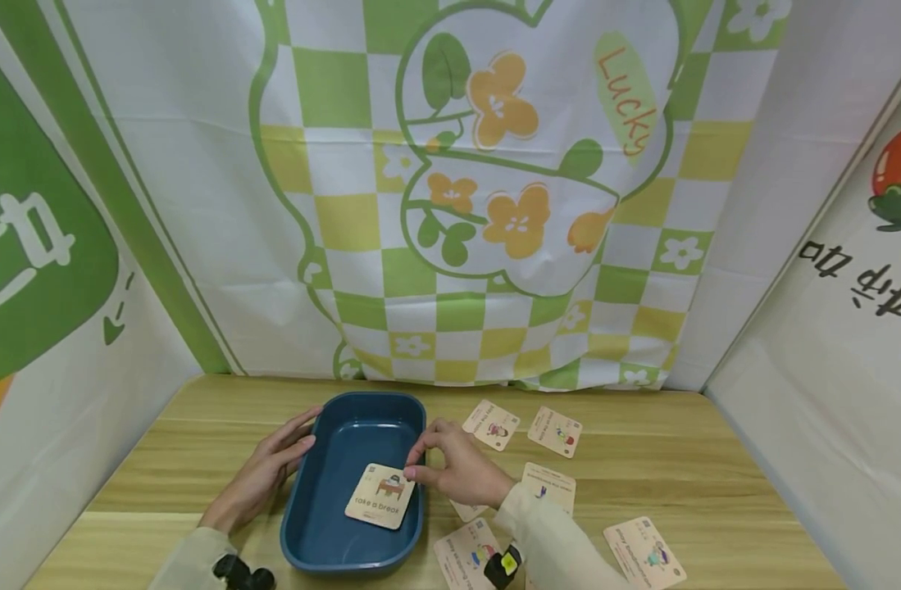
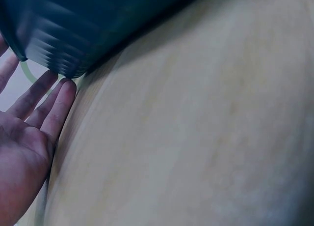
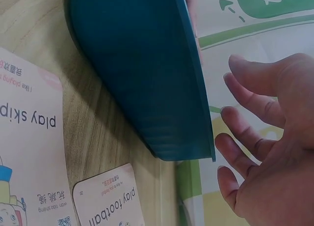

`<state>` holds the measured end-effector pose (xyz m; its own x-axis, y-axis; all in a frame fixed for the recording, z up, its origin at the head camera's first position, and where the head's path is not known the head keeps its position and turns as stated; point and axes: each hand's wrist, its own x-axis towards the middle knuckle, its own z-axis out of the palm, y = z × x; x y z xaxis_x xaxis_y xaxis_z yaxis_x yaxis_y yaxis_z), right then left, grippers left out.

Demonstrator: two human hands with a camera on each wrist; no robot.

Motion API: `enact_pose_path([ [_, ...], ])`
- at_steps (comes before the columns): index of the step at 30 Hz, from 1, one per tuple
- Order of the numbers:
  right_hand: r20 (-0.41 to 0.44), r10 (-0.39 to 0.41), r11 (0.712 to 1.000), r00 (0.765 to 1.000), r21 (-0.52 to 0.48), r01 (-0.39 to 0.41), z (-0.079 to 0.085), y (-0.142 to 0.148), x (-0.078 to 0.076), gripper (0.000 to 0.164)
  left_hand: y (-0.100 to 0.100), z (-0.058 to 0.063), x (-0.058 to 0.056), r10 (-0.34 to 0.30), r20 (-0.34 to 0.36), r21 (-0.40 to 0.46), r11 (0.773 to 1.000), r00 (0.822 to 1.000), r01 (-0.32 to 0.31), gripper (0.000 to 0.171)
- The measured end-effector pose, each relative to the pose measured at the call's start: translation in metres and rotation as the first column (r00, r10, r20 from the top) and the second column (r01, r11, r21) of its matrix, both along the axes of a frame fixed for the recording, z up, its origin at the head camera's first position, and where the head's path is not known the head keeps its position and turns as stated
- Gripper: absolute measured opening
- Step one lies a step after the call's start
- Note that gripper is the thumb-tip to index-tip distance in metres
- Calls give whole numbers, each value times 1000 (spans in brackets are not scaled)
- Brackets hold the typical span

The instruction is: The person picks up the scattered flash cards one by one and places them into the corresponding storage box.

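left hand [image 1: 258, 474] spread against tray [image 1: 320, 500]; right hand [image 1: 463, 469] loose

I face a white cloth [image 1: 487, 188] with green and yellow checks [image 1: 347, 221], orange flowers [image 1: 520, 221] and the word "Lucky" [image 1: 625, 100]. The left wall [image 1: 155, 328] carries a green patch [image 1: 22, 156], the right wall [image 1: 826, 401] a red fruit [image 1: 900, 168] and dark writing [image 1: 884, 295]. My table [image 1: 730, 483] is pale streaked wood, its far edge by the cloth.
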<state>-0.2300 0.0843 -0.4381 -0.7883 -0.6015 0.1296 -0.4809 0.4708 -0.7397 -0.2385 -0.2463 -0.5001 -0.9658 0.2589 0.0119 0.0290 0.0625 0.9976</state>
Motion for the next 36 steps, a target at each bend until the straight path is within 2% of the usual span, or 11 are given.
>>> enact_pose_path([
  [17, -22, -17, 1000, 1000, 5, 17, 1, 7, 3, 5, 0, -2, 1, 4, 0, 14, 1000, 1000, -4, 62],
  [29, -46, -10, 999, 999, -40, 8, 1, 28, 7, 18, 0, 0, 0, 6, 7, -13, 1000, 1000, -6, 62],
  [33, -64, -28, 999, 998, -38, 25, 0, 38, 8, 17, 0, -1, 0, 1, -4, -6, 1000, 1000, -1, 62],
  [36, -35, -42, 998, 998, -44, 41, -1, 48, 9, 16, 1, -2, 0, -2, -1, 7, 1000, 1000, 2, 62],
])
